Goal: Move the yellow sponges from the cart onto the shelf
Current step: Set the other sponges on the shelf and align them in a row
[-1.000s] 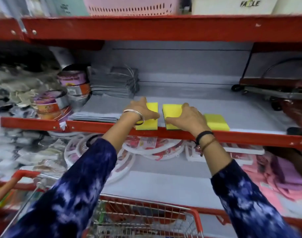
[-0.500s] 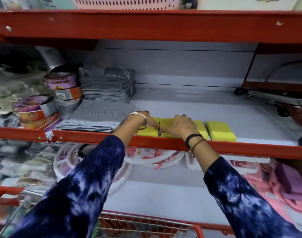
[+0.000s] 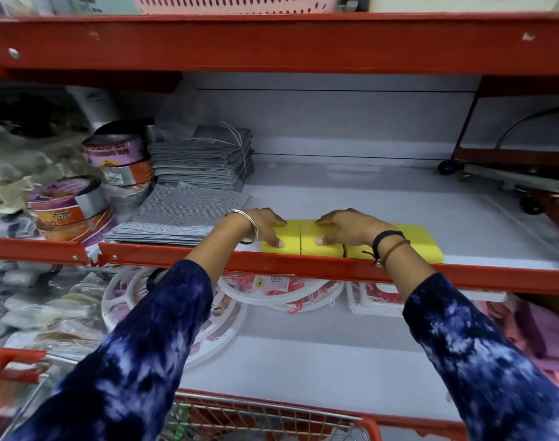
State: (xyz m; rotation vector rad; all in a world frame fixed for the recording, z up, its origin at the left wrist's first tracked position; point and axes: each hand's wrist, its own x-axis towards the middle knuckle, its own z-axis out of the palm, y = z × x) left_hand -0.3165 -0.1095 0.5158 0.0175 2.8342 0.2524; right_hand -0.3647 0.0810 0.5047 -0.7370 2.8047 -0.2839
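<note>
Three yellow sponges lie in a row at the front of the grey shelf [image 3: 383, 198], just behind its red lip. My left hand [image 3: 265, 226] rests on the left sponge [image 3: 286, 240], thumb on its top near the front. My right hand [image 3: 348, 226] grips the middle sponge [image 3: 310, 246], which touches the left one. The third sponge [image 3: 421, 240] lies at the right, partly hidden by my right wrist. The red wire cart [image 3: 265, 418] is at the bottom of the view; its contents are unclear.
Stacks of grey cloths [image 3: 189, 214] lie left of the sponges, with tape rolls [image 3: 116, 154] further left. A red wheeled trolley [image 3: 520, 173] stands at the shelf's back right. White round hangers [image 3: 272, 288] fill the shelf below, and a pink basket [image 3: 233, 1] sits above.
Both hands have lowered the two sponges flat onto the shelf and pushed them together beside the third one. The view has shifted a little closer to the shelf.
</note>
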